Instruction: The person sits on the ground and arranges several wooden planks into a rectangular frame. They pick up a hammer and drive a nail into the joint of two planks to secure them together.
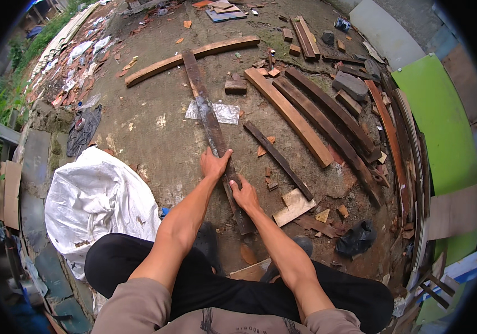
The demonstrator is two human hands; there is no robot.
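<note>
A long, dark, weathered wooden beam (212, 127) runs away from me, its near end between my feet. Its far end rests across another wooden beam (194, 57) that lies crosswise on the ground. My left hand (214, 162) is closed around the long beam near its middle, thumb on the right side. Closer to me, my right hand (243, 193) grips the same beam from its right side. The fingers of both hands are partly hidden beneath the wood. Under the beam lies a crumpled silvery sheet (226, 113).
Several long beams (288, 117) lie to the right, with a thin dark strip (277, 160) nearer. Short wood blocks (235, 86) and a grey stone block (351, 86) are scattered about. A white sack (99, 200) sits at my left; a green panel (439, 133) stands far right.
</note>
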